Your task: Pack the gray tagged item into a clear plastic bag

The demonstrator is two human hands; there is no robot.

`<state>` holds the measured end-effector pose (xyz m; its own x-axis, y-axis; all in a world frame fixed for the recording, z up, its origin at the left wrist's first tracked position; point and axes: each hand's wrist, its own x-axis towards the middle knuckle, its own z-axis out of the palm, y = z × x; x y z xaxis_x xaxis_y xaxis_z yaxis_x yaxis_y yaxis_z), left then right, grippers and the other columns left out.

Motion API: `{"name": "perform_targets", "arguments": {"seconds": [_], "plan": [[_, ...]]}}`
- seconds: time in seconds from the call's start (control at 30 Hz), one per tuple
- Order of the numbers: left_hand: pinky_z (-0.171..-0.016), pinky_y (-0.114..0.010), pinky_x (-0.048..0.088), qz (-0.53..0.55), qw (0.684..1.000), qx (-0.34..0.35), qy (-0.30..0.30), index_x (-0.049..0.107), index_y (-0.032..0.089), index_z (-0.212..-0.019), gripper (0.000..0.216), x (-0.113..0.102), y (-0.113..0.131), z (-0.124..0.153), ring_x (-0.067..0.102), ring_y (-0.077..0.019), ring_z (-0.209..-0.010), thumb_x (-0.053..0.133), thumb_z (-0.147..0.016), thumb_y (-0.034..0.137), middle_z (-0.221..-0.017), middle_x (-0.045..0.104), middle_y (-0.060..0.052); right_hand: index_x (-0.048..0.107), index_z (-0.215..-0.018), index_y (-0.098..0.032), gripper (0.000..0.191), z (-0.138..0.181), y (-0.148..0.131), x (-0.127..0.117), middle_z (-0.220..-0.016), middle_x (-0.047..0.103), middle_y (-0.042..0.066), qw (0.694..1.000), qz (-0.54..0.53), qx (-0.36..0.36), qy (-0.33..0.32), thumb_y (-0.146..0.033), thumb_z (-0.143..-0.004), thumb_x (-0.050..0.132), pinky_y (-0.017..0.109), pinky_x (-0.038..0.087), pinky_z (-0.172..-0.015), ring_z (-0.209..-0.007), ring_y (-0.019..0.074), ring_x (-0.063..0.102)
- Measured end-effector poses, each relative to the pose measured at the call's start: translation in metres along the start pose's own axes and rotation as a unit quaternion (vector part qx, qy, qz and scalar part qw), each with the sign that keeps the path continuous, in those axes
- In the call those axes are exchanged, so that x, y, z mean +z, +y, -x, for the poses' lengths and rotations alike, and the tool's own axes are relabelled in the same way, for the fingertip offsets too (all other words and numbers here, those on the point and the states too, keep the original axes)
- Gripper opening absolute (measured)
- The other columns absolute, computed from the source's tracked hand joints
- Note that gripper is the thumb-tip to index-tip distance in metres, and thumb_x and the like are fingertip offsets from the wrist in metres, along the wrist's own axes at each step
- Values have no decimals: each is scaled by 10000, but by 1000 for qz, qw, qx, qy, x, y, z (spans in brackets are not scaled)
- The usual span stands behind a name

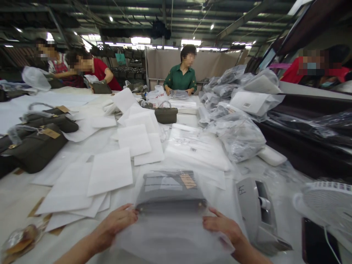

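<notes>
L hand & R hand each have grip clamped on opp. edges of plastic-wrapped dark bag at 6 o'clock, w/ white sheets at 8 & tape dispenser at 4.

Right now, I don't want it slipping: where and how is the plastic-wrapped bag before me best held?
Likely by its ends, coming from the near side: left grip at the left end, right grip at the right. The plastic-wrapped bag is broadside, so its ends face outward, whereas the plastic film nearer the wearer looks loose.
</notes>
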<state>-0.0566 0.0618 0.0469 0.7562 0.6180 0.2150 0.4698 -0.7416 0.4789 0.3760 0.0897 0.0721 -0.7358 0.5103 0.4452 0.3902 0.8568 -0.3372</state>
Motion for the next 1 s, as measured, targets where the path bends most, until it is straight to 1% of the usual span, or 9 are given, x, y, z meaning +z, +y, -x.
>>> {"name": "perform_targets", "arguments": {"seconds": [0.1,0.3,0.47,0.53,0.63,0.77,0.87,0.93,1.0], "plan": [[-1151,-466,259,46,997,-14,55,402,263,-1319,410,17,0,17,549,-221,-1199,367,-955,448,-1248,626,-82,594,-1024,-221,256,15,5,-3,-884,737,24,997,-43,54,15,-334,-984,368,336,496,-996,-875,135,697],[-1172,-556,-8,15,999,-37,5,582,250,-1022,294,23,13,21,554,-225,-1173,330,-958,389,-1033,680,-35,613,-938,-238,85,-6,-29,-33,-878,707,26,983,-58,84,-151,-237,-906,534,371,451,-1042,-929,143,671],[-1128,-511,306,68,981,-99,153,560,259,-1112,293,40,3,28,644,-205,-1032,312,-976,337,-1006,709,-25,660,-999,-248,180,-1,-33,-34,-891,746,30,982,-119,142,34,-349,-902,547,253,579,-787,-851,183,709],[-1032,-434,452,102,960,-153,209,567,268,-1104,268,48,0,31,661,-209,-997,345,-971,336,-992,716,-20,693,-861,-247,243,3,-28,-30,-738,734,1,963,-138,227,53,-398,-911,509,216,576,-603,-654,173,703],[-1031,-433,446,153,954,-163,200,589,256,-1021,266,50,4,30,673,-203,-897,364,-962,386,-901,706,-21,669,-724,-238,295,0,-25,-32,-601,679,-24,951,-137,274,55,-432,-895,527,200,536,-509,-529,155,655],[-1045,-391,412,139,961,-162,178,609,230,-895,199,28,16,22,592,-217,-1068,467,-935,363,-1084,661,-79,664,-830,-239,132,-12,-26,-43,-873,742,33,980,-49,187,41,-260,-887,547,210,566,-728,-819,175,705],[-1147,-426,245,117,961,-187,164,646,247,-865,153,12,21,9,378,-247,-1336,521,-915,321,-1365,530,-53,665,-892,-228,171,-22,-23,-44,-1253,632,83,996,9,87,-9,-136,-856,525,378,407,-1062,-1246,247,510],[-1132,-421,273,183,934,-237,195,645,249,-876,208,12,18,-1,425,-247,-1299,490,-921,382,-1307,579,-47,658,-987,-227,190,-29,-19,-38,-1287,608,86,994,-29,109,-7,-175,-885,507,409,347,-1102,-1278,245,475],[-940,-328,471,263,864,-322,284,610,231,-828,314,20,10,-11,594,-219,-1034,438,-922,476,-1020,677,-45,648,-1036,-215,236,-34,-15,-29,-1127,689,82,971,-105,212,40,-286,-940,443,337,455,-995,-1109,216,607]]}}
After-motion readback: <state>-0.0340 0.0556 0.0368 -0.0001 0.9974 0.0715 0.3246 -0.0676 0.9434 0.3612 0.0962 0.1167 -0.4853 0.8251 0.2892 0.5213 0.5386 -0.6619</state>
